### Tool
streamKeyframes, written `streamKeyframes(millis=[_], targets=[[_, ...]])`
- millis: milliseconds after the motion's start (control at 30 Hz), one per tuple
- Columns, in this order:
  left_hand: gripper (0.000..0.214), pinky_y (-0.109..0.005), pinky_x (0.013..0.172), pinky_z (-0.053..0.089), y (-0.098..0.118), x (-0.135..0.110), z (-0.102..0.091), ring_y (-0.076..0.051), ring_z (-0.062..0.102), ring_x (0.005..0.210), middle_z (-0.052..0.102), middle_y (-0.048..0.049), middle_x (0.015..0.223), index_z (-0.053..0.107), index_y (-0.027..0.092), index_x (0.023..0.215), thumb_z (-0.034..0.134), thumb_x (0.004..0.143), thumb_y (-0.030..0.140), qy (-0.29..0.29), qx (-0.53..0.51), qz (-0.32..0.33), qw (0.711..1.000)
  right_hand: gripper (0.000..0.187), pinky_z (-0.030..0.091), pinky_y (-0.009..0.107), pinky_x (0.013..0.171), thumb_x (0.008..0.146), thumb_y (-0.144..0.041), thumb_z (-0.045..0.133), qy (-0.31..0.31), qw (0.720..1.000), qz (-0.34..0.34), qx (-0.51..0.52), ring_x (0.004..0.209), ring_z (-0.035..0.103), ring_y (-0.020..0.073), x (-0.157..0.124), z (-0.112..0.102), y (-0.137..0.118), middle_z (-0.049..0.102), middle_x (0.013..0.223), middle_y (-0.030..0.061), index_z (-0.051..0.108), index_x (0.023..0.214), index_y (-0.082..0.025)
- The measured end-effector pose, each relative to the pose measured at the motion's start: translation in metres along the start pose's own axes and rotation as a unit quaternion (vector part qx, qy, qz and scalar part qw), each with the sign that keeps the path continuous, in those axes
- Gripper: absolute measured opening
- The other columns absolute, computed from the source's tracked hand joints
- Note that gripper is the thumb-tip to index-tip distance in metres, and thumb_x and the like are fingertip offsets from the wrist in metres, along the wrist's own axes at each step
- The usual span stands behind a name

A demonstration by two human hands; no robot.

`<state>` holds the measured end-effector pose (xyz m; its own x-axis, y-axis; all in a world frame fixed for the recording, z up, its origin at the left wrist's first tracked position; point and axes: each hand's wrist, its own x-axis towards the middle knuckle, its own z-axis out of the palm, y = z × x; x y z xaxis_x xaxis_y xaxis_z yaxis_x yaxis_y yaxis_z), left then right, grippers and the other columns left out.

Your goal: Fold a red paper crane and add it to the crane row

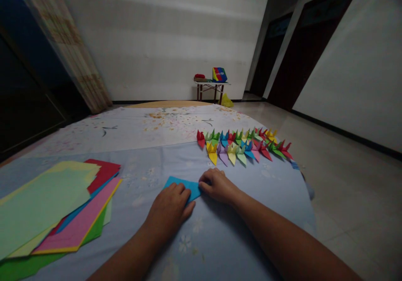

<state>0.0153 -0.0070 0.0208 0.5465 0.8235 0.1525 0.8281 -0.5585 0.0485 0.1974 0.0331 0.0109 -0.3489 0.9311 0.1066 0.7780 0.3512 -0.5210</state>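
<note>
"While the left hand [171, 201] lies palm down over the blue paper [193, 187], what is the right hand [216, 184] doing?"

"Its thumb and fingertips are pinched together on the right-hand corner of that paper. The left one isn't clamped on anything: its fingers are spread along the sheet, with the thumb apart, near the front edge."

"And the paper itself?"

"Flat on the pale blue tablecloth [132, 205], partly covered by the left hand, and folded as far as its shape shows. Let's place everything else from it."

"Fine. What's to its left?"

"A loose, fanned stack of coloured sheets [47, 205]: pale green on top, with yellow, red, blue, pink and bright green showing at the edges."

"Beyond it, to the right?"

"Folded paper cranes [248, 150] in two close rows, many touching or overlapping. I can make out red, yellow, lilac, cream, green, blue and pink ones."

"Any containers?"

"Far beyond the blue paper, past the table's edge, a small stand [210, 83] bears a multicoloured box or bag [219, 74] with lettering on it; I can't tell which it is, and its contents are hidden. A red item [199, 76] sits beside it. Down by the stand's legs is a yellow plastic bag [226, 101], and what it holds is hidden too."
</note>
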Motion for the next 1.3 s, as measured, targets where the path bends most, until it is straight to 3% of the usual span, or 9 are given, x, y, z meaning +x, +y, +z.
streamKeyframes(millis=[133, 233, 300, 467, 600, 700, 1000, 1133, 1300], targets=[[0.024, -0.032, 0.069, 0.046, -0.003, -0.002, -0.008, -0.019, 0.058, 0.074, 0.063, -0.0058, 0.079, 0.062, 0.018, 0.082, 0.039, 0.087, 0.025, 0.030, -0.038, -0.017, 0.999, 0.032, 0.038, 0.029, 0.078, 0.090, -0.037, 0.039, 0.045, 0.993, -0.019, 0.110, 0.083, 0.055, 0.0152, 0.005, -0.003, 0.004, 0.063, 0.083, 0.0029, 0.064, 0.086, -0.018], [0.024, -0.030, 0.068, 0.048, -0.009, -0.002, -0.019, -0.017, 0.060, 0.070, 0.065, -0.0047, 0.079, 0.062, 0.018, 0.082, 0.041, 0.086, 0.029, 0.126, -0.165, -0.075, 0.975, 0.038, 0.039, 0.030, 0.087, 0.092, -0.040, 0.031, 0.121, 0.971, -0.025, 0.206, 0.097, 0.053, 0.0155, 0.007, -0.008, 0.007, 0.062, 0.100, 0.0058, 0.060, 0.102, -0.017], [0.026, -0.029, 0.063, 0.049, -0.012, -0.001, -0.024, -0.017, 0.061, 0.065, 0.066, -0.0029, 0.074, 0.063, 0.018, 0.080, 0.045, 0.083, 0.037, 0.184, -0.285, -0.155, 0.928, 0.037, 0.039, 0.031, 0.089, 0.091, -0.042, 0.036, 0.121, 0.957, -0.027, 0.261, 0.104, 0.052, 0.0161, 0.007, -0.011, 0.007, 0.059, 0.110, 0.0078, 0.056, 0.110, -0.017], [0.036, -0.028, 0.056, 0.051, -0.013, 0.006, -0.017, -0.017, 0.061, 0.059, 0.065, -0.0005, 0.066, 0.061, 0.014, 0.084, 0.056, 0.072, 0.047, 0.199, -0.575, -0.307, 0.732, 0.047, 0.044, 0.029, 0.076, 0.077, -0.047, 0.058, 0.032, 0.918, -0.041, 0.394, 0.091, 0.058, 0.0167, 0.008, -0.004, 0.005, 0.062, 0.103, 0.0081, 0.052, 0.113, -0.017], [0.037, -0.027, 0.060, 0.050, -0.014, 0.008, -0.002, -0.016, 0.061, 0.062, 0.065, -0.0014, 0.067, 0.057, 0.013, 0.093, 0.060, 0.069, 0.041, 0.142, -0.648, -0.322, 0.676, 0.045, 0.040, 0.023, 0.058, 0.069, -0.046, 0.066, 0.007, 0.890, -0.008, 0.456, 0.062, 0.053, 0.0103, 0.011, 0.003, 0.009, 0.059, 0.071, -0.0004, 0.058, 0.100, -0.015], [0.045, -0.025, 0.050, 0.046, -0.015, 0.006, 0.004, -0.015, 0.057, 0.052, 0.060, 0.0031, 0.057, 0.049, 0.014, 0.103, 0.060, 0.067, 0.040, 0.114, -0.614, -0.323, 0.711, 0.030, 0.039, 0.023, 0.056, 0.071, -0.040, 0.064, 0.033, 0.906, 0.026, 0.422, 0.060, 0.051, 0.0102, 0.013, 0.004, 0.012, 0.059, 0.069, -0.0003, 0.062, 0.088, -0.015], [0.046, -0.032, 0.061, 0.045, -0.025, -0.004, 0.009, -0.021, 0.060, 0.069, 0.058, -0.0004, 0.074, 0.040, 0.015, 0.114, 0.053, 0.075, 0.034, 0.084, -0.218, -0.273, 0.933, 0.014, 0.042, 0.026, 0.072, 0.081, -0.021, 0.055, 0.069, 0.991, -0.074, 0.093, 0.078, 0.058, 0.0148, 0.019, 0.015, 0.015, 0.064, 0.083, 0.0035, 0.066, 0.090, -0.019], [0.033, -0.043, 0.087, 0.041, -0.032, -0.006, 0.015, -0.026, 0.051, 0.106, 0.054, -0.0102, 0.113, 0.051, 0.020, 0.109, 0.054, 0.077, 0.025, 0.166, -0.082, -0.119, 0.975, 0.016, 0.042, 0.026, 0.075, 0.085, -0.022, 0.052, 0.062, 0.993, -0.093, 0.038, 0.081, 0.057, 0.0148, 0.022, 0.021, 0.017, 0.063, 0.086, 0.0044, 0.065, 0.092, -0.020], [0.023, -0.047, 0.091, 0.037, -0.031, -0.005, 0.019, -0.025, 0.052, 0.105, 0.061, -0.0082, 0.110, 0.062, 0.023, 0.103, 0.049, 0.084, 0.025, 0.095, -0.044, -0.021, 0.994, 0.019, 0.039, 0.029, 0.082, 0.082, -0.028, 0.058, 0.074, 0.987, -0.133, 0.045, 0.090, 0.053, 0.0158, 0.017, 0.012, 0.016, 0.060, 0.094, 0.0055, 0.065, 0.098, -0.020]])
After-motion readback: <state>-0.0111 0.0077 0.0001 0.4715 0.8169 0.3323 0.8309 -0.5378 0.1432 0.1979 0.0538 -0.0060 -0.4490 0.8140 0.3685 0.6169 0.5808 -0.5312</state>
